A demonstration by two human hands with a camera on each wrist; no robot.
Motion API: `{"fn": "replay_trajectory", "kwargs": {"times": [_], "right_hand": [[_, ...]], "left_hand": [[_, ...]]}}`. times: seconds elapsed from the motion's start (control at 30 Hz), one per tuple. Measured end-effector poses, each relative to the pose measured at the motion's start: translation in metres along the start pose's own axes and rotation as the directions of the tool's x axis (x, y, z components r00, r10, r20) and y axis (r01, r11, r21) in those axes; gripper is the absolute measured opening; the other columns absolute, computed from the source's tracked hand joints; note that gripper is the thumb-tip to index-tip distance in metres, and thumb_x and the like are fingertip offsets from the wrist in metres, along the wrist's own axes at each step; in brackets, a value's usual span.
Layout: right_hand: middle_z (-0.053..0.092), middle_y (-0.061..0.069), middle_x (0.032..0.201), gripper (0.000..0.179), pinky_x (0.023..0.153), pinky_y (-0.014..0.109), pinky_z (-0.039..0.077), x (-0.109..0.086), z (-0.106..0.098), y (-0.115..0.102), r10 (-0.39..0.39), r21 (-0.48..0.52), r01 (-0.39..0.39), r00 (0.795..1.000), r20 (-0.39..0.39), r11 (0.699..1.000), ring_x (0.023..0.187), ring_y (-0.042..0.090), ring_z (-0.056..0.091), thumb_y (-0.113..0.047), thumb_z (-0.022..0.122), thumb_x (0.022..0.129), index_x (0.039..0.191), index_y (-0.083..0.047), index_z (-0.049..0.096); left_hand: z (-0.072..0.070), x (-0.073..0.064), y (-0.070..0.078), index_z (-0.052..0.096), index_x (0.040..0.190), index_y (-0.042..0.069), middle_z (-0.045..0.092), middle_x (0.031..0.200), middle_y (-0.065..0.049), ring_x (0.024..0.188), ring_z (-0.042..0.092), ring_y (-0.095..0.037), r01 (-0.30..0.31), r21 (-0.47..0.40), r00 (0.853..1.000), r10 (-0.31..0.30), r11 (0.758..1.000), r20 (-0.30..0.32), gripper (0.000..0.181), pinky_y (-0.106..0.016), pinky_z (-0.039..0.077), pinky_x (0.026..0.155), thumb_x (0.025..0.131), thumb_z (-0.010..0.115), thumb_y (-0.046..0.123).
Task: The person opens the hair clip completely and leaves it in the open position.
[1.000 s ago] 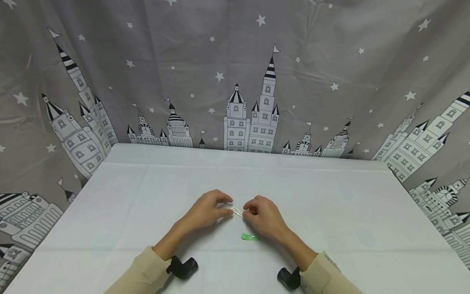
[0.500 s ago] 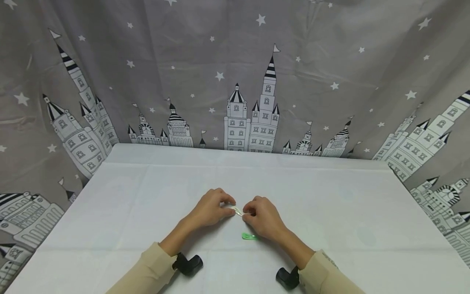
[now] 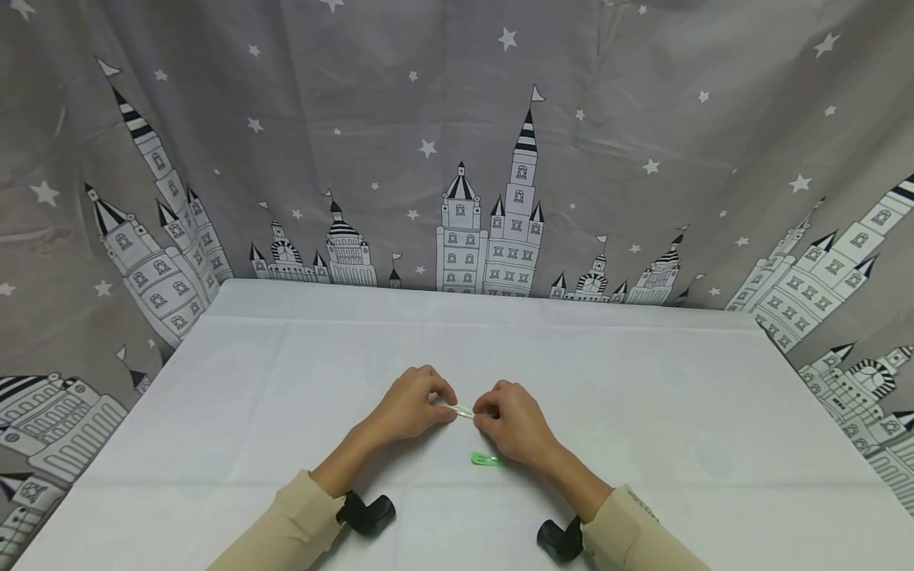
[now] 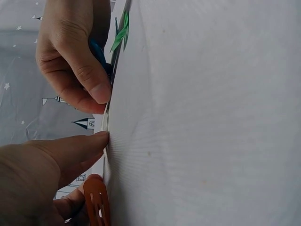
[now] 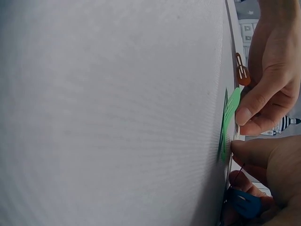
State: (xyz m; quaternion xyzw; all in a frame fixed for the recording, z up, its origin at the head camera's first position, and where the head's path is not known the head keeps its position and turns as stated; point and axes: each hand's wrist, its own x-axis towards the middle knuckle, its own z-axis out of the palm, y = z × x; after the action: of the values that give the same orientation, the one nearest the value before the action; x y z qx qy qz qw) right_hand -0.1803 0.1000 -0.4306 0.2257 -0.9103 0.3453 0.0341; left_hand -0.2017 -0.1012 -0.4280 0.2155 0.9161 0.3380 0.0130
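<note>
Pale clip (image 3: pixel 462 411): shiny and smooth; probably metal, though too small to be sure
Green clip (image 5: pixel 230 109): smooth, brightly coated face
Orange clip (image 4: pixel 96 202): smooth, flat colour, fairly matt
Blue clip (image 5: pixel 245 202): smooth, with a soft sheen
Table cover (image 3: pixel 643 412): matt white cloth, lightly creased
Curtain (image 3: pixel 607 119): matt printed cloth, rippled
Sleeves (image 3: pixel 286 523): matt woven cloth
Wrist cameras (image 3: pixel 367 515): smooth black plastic

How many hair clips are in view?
4: pale clip between left hand and right hand; green clip on the table; orange clip by the left hand; blue clip by the right hand. Others may be hidden.
</note>
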Motion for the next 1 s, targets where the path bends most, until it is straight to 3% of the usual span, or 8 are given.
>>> {"fn": "replay_trajectory", "kwargs": {"times": [0.3,0.7,1.0], "right_hand": [[0.055,-0.005,0.076,0.004,0.065,0.028,0.04,-0.0011,0.001,0.0003,0.007,0.002,-0.007,1.0,-0.008,1.0,0.072,0.012,0.047,-0.005,0.073,0.084,0.084,-0.001,0.074],[0.055,-0.005,0.077,0.005,0.066,0.028,0.04,-0.0001,0.001,-0.0008,0.017,0.008,-0.017,1.0,-0.014,1.0,0.073,0.012,0.047,-0.004,0.073,0.084,0.08,-0.006,0.074],[0.054,-0.004,0.077,0.009,0.066,0.029,0.039,-0.0016,0.0018,0.0001,0.016,0.002,-0.016,1.0,-0.004,1.0,0.074,0.013,0.046,-0.001,0.073,0.083,0.077,-0.008,0.072]], "left_hand": [[-0.0008,0.0018,0.0003,0.071,0.077,0.017,0.058,0.09,0.004,0.086,0.048,-0.017,0.042,0.01,0.999,-0.042,0.999,0.027,0.013,-0.037,0.04,0.079,0.078,0.084,0.015],[-0.0045,0.0016,0.0004,0.067,0.069,0.02,0.06,0.091,0.004,0.093,0.052,-0.021,0.021,-0.003,0.999,-0.021,1.0,0.032,0.02,-0.043,0.043,0.086,0.075,0.085,0.014],[-0.0045,-0.0008,0.0008,0.067,0.07,0.021,0.059,0.095,0.003,0.096,0.052,-0.024,0.016,0.018,0.998,-0.017,1.0,0.057,0.019,-0.043,0.041,0.085,0.076,0.085,0.016]]}}
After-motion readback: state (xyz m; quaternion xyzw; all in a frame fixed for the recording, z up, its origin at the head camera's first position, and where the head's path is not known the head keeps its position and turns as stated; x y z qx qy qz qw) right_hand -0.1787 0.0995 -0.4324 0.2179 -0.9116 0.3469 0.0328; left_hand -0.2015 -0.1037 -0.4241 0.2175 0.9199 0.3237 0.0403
